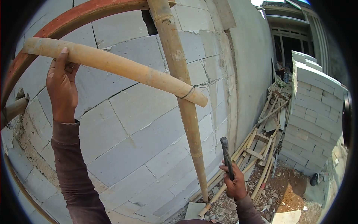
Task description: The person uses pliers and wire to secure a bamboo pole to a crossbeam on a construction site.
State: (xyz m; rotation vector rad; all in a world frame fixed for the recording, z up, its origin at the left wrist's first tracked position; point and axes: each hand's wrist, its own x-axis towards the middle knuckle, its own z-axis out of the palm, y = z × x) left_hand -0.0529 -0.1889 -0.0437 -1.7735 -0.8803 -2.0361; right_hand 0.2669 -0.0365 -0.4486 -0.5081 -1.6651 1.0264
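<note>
A short bamboo length point(112, 64) slants across the upper left, its right end crossing in front of an upright bamboo pole point(182, 87). Dark wire point(204, 76) loops round that crossing, its loose ends sticking out to the right. My left hand point(63, 84) is raised and closed on the bamboo length near its left end, thumb on the front face, other fingers partly hidden behind. Lower right, my right hand point(235, 182) grips dark pincers point(226, 156), head pointing up. The pincers are apart from both the bamboo and the wire.
Behind the bamboo rises a pale block wall point(123, 112). A reddish wooden beam point(67, 24) curves across the upper left. Bamboo poles and scrap timber point(261, 149) litter the rubble ground at right, beside a tall stack of blocks point(313, 115). Another person point(279, 68) is far back.
</note>
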